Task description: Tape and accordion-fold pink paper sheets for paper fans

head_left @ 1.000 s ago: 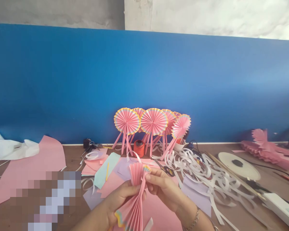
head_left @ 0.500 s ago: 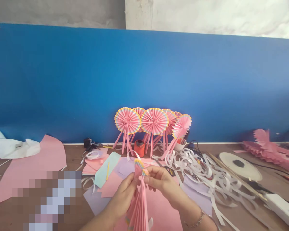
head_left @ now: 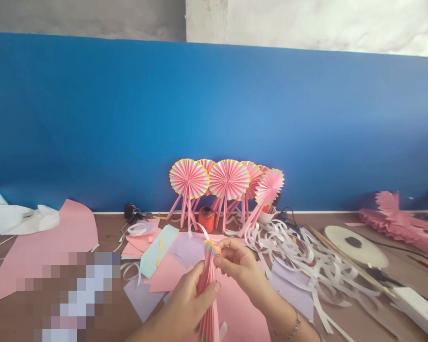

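Both my hands hold one pink pleated paper fan point(head_left: 209, 266), folded nearly flat into a narrow upright bundle with a rainbow-coloured top edge. My left hand point(head_left: 189, 304) wraps round its middle, thumb pressed against the pleats. My right hand point(head_left: 237, 266) pinches the top end between thumb and fingertips. The fan's lower end runs out of the bottom of the picture. Under my hands lie pink paper sheets point(head_left: 235, 308) on the brown table.
Finished round pink fans on stick handles point(head_left: 226, 183) lean against the blue wall point(head_left: 214, 123) behind an orange spool point(head_left: 206, 218). White paper strips point(head_left: 299, 251), a white tape roll point(head_left: 355, 244), a white power strip point(head_left: 419, 308) and a large pink sheet point(head_left: 43, 247) lie around.
The pleated fan was spread open at its top; my hands have pressed the pleats together into a tight bundle and raised it slightly.
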Motion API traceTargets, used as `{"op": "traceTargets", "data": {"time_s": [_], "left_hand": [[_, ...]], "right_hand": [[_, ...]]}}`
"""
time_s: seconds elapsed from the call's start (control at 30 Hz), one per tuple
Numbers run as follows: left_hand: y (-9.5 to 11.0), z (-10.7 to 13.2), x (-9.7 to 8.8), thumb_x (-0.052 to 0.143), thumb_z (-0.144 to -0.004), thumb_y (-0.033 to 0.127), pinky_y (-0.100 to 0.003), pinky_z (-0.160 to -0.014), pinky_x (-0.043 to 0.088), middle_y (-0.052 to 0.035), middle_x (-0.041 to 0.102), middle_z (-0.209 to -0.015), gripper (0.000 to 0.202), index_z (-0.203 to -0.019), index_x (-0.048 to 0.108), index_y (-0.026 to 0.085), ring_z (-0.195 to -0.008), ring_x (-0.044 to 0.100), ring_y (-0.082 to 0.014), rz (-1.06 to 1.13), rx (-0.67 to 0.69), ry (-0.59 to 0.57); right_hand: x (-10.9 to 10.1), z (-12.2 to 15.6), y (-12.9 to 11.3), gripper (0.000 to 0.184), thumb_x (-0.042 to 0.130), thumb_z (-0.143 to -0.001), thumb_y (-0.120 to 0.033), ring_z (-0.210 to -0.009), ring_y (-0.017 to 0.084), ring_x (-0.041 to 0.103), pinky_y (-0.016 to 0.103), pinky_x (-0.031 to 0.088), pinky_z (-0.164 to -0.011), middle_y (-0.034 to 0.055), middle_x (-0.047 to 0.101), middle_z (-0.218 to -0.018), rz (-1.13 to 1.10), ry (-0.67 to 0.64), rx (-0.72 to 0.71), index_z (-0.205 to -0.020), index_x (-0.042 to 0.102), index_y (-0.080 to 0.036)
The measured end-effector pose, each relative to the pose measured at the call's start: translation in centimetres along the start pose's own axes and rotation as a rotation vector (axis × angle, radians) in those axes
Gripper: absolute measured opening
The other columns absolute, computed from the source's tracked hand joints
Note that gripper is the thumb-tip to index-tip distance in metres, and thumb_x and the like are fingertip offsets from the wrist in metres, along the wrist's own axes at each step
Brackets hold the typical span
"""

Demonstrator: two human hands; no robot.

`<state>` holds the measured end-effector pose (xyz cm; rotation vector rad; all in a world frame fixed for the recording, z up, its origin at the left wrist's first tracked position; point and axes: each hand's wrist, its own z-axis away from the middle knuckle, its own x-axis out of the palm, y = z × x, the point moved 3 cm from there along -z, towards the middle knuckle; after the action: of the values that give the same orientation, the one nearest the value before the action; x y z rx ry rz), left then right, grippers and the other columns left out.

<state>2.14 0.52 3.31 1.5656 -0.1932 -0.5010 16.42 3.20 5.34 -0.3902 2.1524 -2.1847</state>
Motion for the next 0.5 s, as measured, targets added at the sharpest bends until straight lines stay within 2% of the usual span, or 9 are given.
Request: {"op": "traceTargets", "data": {"time_s": [0.17, 0.5], "left_hand": [[-0.2, 0.2, -0.2, 0.044, -0.089, 0.052, -0.027, -0.073, 0.042, -0.0006, 0.054, -0.078, 0.035, -0.091, 0.056, 0.018, -0.075, 0.049, -0.0164, -0.136, 0.007, 0.069], [0.3, 0.3, -0.3, 0.037, -0.090, 0.056, -0.026, -0.067, 0.041, -0.0023, 0.055, -0.076, 0.042, -0.087, 0.057, 0.018, -0.070, 0.047, -0.0163, -0.157, 0.047, 0.060]], "right_hand": [[0.2, 0.2, -0.6, 0.040, 0.077, -0.064, -0.048, -0.055, 0.008, 0.047, 0.022, 0.038, -0.055, -0.0047, 0.056, -0.059, 0.000, -0.001, 0.023, -0.080, 0.056, -0.018], [0.1, 0.6, -1.2, 0.037, 0.077, -0.066, -0.047, -0.054, 0.010, 0.051, 0.024, 0.041, -0.055, -0.0045, 0.058, -0.058, 0.020, -0.004, 0.027, -0.079, 0.054, -0.020]]}}
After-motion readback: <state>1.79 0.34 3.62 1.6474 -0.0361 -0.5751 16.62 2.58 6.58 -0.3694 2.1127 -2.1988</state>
